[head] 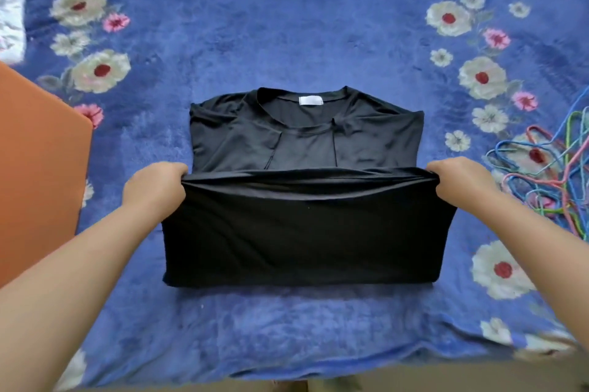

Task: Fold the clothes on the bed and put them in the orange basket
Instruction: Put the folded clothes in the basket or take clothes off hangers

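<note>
A black T-shirt (306, 143) lies on the blue flowered blanket (287, 24), collar away from me, a white label at its neck and its sides folded inward. Its lower half is lifted and doubled over toward the collar. My left hand (156, 187) grips the left end of that raised fold. My right hand (459, 184) grips the right end of the fold. The fold's edge stretches taut between both hands. The orange basket (38, 168) stands at the left edge of the view, only partly seen.
A tangle of coloured wire hangers (548, 174) lies on the blanket to the right of my right hand. Pale cloth (11, 2) shows at the top left corner. The bed's near edge runs along the bottom of the view.
</note>
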The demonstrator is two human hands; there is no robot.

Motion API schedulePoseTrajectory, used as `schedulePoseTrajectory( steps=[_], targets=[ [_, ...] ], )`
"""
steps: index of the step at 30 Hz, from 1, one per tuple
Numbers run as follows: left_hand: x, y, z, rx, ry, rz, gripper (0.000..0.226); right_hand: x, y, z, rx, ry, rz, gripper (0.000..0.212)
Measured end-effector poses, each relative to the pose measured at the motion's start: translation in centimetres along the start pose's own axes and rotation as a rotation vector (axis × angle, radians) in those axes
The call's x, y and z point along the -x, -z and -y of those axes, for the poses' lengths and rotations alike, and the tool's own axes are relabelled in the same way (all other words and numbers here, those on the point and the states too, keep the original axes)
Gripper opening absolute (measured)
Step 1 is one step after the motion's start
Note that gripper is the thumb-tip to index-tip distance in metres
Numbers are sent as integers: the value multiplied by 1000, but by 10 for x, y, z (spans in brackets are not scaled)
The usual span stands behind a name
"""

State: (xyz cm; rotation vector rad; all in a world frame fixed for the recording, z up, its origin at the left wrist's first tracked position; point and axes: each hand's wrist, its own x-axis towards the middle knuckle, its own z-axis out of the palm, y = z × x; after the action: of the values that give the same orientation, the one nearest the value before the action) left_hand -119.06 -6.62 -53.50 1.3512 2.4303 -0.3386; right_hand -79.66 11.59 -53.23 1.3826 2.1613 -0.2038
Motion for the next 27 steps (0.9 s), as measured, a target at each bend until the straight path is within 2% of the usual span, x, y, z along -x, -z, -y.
schedulePoseTrajectory(
  steps=[1,4,6,10,16,27],
  targets=[
    [-8,6,-2,11,2,-33,24,-8,3,-6,-27,21,-20,25],
    [-39,24,-12,29,13,-134,29,-42,14,-24,-133,137,-166,31],
    [-59,31,-15,6,29,-164,30,-62,23,-31,-174,192,-218,21],
    [-102,36,-16,-41,74,-115,21,-109,40,-40,-188,169,-81,32],
    [-160,38,-20,-33,129,-58,16,-160,47,-39,-378,20,-79,33],
    [-238,16,-29,-151,178,80,29,-240,42,-35,-280,-159,98,35]
  ],
)
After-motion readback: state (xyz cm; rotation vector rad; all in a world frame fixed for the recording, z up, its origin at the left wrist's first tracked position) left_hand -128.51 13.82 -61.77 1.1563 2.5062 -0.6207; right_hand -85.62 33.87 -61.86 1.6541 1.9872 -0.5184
